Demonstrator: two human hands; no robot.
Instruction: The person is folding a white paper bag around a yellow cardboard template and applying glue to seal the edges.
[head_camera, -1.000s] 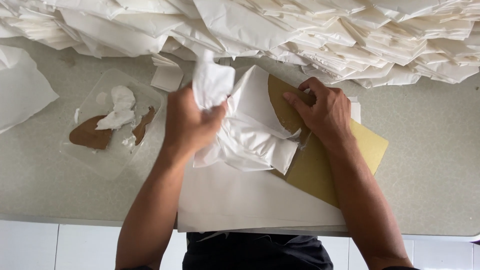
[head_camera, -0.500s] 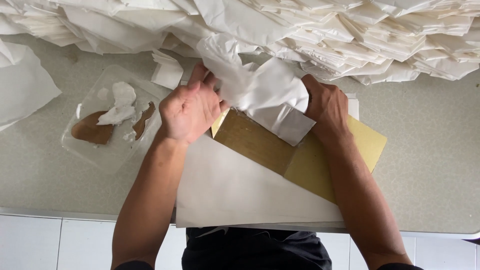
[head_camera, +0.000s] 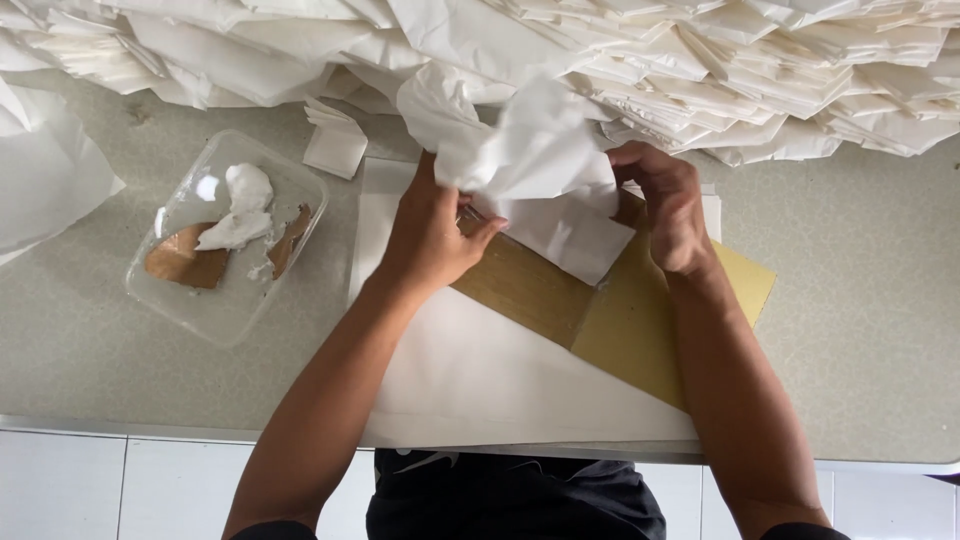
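While both hands work above the counter, the crumpled sheet of thin white paper (head_camera: 535, 160) is bunched between them, raised just over the brown cardboard board (head_camera: 530, 290) that lies slantwise on a large flat white sheet (head_camera: 480, 370). The left hand (head_camera: 430, 235) pinches the paper's near-left edge, fingers closed on it; the right hand (head_camera: 670, 205) grips the far-right side, thumb and fingers curled around a fold. It looks to me like the shaping step: the paper is being gathered or folded against the board. Any following move would call for both grips to hold while the loose lower flap is drawn taut and flat along the board's edge.

Compared with half a second back, the paper has lifted and puffed up higher, the right hand has come up off the board, and more of the brown surface shows. The clear plastic tray (head_camera: 190, 305) of white paste and the stacked white folded paper (head_camera: 700, 60) sit unchanged.
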